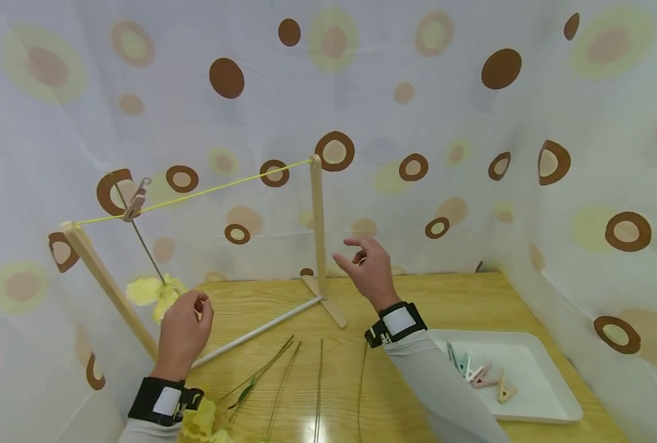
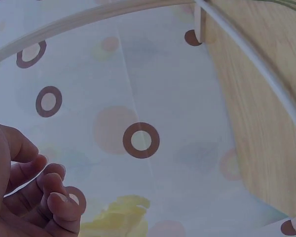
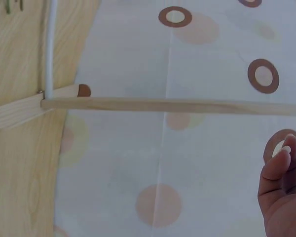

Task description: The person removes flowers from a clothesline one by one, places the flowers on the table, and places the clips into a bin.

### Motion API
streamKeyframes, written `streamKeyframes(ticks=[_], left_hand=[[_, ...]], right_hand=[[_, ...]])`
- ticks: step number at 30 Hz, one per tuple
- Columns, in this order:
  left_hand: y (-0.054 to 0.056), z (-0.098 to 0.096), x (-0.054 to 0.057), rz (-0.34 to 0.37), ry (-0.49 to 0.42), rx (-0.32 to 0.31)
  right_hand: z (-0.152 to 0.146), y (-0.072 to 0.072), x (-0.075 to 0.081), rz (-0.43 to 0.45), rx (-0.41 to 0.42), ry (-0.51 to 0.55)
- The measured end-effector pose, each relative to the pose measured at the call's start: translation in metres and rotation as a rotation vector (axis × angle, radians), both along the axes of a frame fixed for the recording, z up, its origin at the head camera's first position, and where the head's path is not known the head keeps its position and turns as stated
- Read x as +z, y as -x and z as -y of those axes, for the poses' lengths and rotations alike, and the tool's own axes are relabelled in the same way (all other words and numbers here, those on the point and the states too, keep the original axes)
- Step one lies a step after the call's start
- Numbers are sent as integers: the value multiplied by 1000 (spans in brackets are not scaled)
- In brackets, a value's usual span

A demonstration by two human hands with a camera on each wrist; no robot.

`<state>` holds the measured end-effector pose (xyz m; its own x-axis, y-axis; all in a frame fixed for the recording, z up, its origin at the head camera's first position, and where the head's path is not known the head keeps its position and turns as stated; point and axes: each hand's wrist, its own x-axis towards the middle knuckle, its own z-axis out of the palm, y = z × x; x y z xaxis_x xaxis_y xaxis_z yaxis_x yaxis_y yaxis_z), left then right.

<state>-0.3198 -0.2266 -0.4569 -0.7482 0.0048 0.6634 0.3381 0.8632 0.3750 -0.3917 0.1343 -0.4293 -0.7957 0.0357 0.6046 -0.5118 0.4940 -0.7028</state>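
Note:
A yellow flower (image 1: 146,291) hangs head down, its stem pinched by a pale pink clothespin (image 1: 135,204) on a yellow string (image 1: 223,186). My left hand (image 1: 184,332) is just in front of the bloom, fingers loosely curled and holding nothing. The left wrist view shows that bloom (image 2: 121,217) beyond the fingers, apart from them. My right hand (image 1: 370,271) hovers to the right of the far wooden post (image 1: 318,227), thumb and forefinger apart with nothing between them. In the right wrist view the right hand (image 3: 286,192) is partly cut off.
A near wooden post (image 1: 109,286) and a white bar (image 1: 259,331) complete the frame. More yellow flowers (image 1: 198,421) and several stems (image 1: 320,387) lie on the wooden table. At right, a white tray (image 1: 550,375) holds several clothespins (image 1: 504,391). Patterned sheets surround the table.

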Motion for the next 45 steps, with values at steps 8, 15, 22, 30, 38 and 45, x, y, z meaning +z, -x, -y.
streamKeyframes(ticks=[8,15,22,30,38,45], left_hand=[[2,5,17,-58,-30,27],[1,11,28,-74,-47,65],[2,15,41,-124,-107,107],[4,20,55,-159,-168,148],[6,29,61,-186,-238,181],[8,35,66,-140,-244,227]], right_hand=[[39,9,29,-74,82,-19],[68,12,49,-132,146,-26],[101,13,71,-168,209,-13],[142,10,95,-193,289,-24],[175,14,106,-214,361,1],[200,16,112,-241,388,9]])
